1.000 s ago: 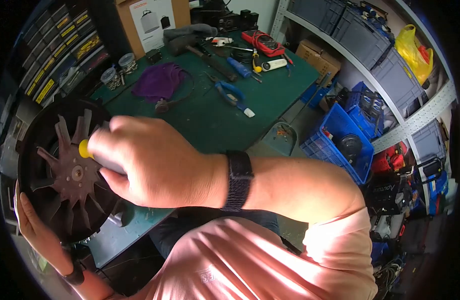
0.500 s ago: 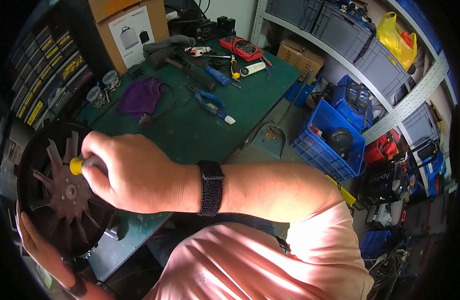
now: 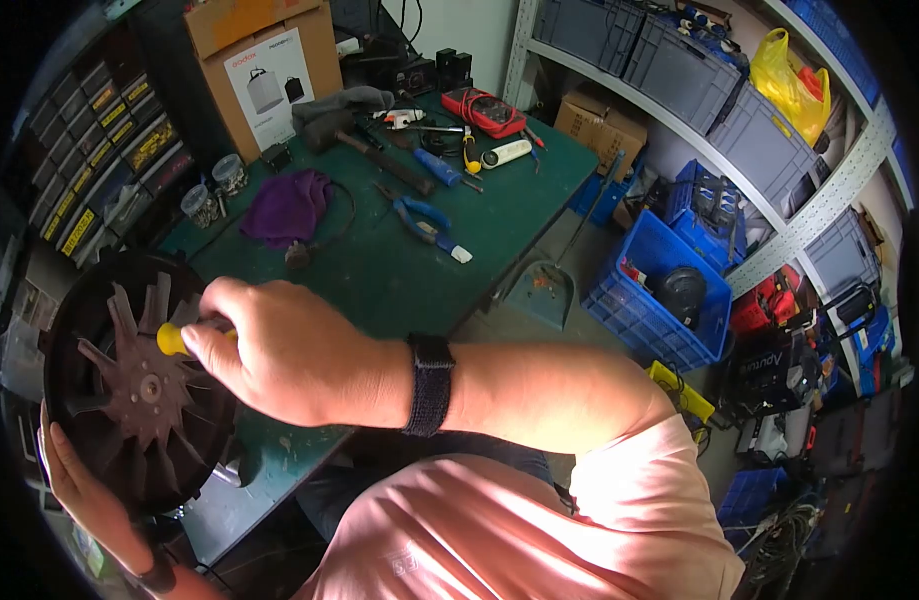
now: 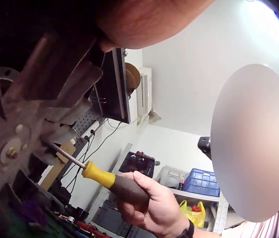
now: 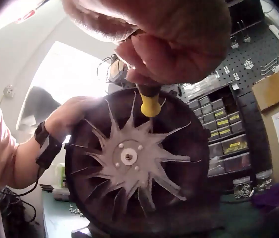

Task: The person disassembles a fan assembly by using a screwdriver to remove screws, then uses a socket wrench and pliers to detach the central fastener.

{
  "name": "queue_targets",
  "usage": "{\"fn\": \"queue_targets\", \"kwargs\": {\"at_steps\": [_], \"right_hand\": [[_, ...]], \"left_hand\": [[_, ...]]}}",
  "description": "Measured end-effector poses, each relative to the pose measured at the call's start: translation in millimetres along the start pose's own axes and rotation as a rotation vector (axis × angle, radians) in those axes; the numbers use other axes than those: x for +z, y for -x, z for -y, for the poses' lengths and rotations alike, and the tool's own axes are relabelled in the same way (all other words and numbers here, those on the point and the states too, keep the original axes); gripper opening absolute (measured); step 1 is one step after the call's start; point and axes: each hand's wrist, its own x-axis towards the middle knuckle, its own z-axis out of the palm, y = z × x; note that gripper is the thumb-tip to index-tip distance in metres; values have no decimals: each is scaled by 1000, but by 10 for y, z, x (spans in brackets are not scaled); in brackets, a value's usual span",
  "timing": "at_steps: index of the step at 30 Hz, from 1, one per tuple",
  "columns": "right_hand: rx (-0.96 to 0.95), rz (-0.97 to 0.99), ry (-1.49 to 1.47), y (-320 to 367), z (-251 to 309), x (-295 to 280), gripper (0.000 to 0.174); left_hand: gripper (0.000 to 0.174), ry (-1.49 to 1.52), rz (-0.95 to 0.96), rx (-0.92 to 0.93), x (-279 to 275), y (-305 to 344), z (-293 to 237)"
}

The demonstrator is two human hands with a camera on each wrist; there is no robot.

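A fan wheel (image 3: 134, 395) with metal blades sits inside a round black housing (image 3: 64, 310) at the left of the bench. My right hand (image 3: 299, 355) grips a screwdriver (image 4: 100, 174) by its grey and yellow handle. In the left wrist view, its shaft (image 4: 70, 155) points in among the blades beside the hub (image 4: 10, 150); the tip is hidden. The yellow collar (image 5: 150, 105) stands over the blades above the hub in the right wrist view. With fingers straight, my left hand (image 3: 79, 490) steadies the housing's outer side.
On the green bench (image 3: 399, 290) lie pliers (image 3: 424, 225), a purple cloth (image 3: 287, 208), a mallet (image 3: 379, 160) and a red multimeter (image 3: 487, 112). Small jars (image 3: 199, 205) stand by the drawer cabinet (image 3: 99, 150). Right of the bench are a dustpan (image 3: 539, 295) and a blue crate (image 3: 659, 290).
My right hand has turned on the screwdriver handle, its thumb and fingers shifting their hold. The head view has swung a little. My left hand keeps its place on the housing.
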Motion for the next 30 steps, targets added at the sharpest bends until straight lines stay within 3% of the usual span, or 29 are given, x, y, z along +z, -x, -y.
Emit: {"fn": "queue_targets", "kwargs": {"at_steps": [2, 4, 6, 8, 10, 14, 19, 20, 22, 24, 26, 28, 30], "right_hand": [[-244, -149, -54, 14, 38, 69, 21], [-335, -109, 80, -3, 13, 26, 20], [-655, -150, 326, -26, -26, -3, 23], [-634, -93, 358, -15, -22, -14, 33], [-489, -90, 168, -10, -26, -15, 41], [-284, -109, 287, 81, 70, -15, 49], [-438, -122, 305, 22, 11, 13, 27], [-441, -119, 302, 6, 11, 26, 27], [-665, -227, 268, -28, 3, 52, 27], [-640, -182, 255, -37, 17, 43, 33], [-477, -186, 137, -27, 59, 16, 40], [-405, -204, 164, 10, 64, 2, 46], [-287, -105, 281, 52, 60, -4, 51]], "left_hand": [[43, -15, -8, 4, 6, -6, 21], [43, -37, -13, 4, -6, -2, 65], [40, -19, -30, 16, -1, 1, 83], [40, -22, -27, 13, 1, 5, 50], [40, -22, -26, 11, 5, 3, 36], [40, -71, -34, 17, -17, -2, 60], [43, -21, -37, -33, 1, -2, 72], [42, -3, -28, -29, 5, 8, 14], [42, 11, -18, -29, 4, 15, -2], [42, 38, -37, -31, 24, 12, 20], [42, 29, -37, -29, 19, 10, 42], [42, 23, -37, -27, 24, 2, 47], [42, -38, -31, 6, 3, -4, 52]]}}
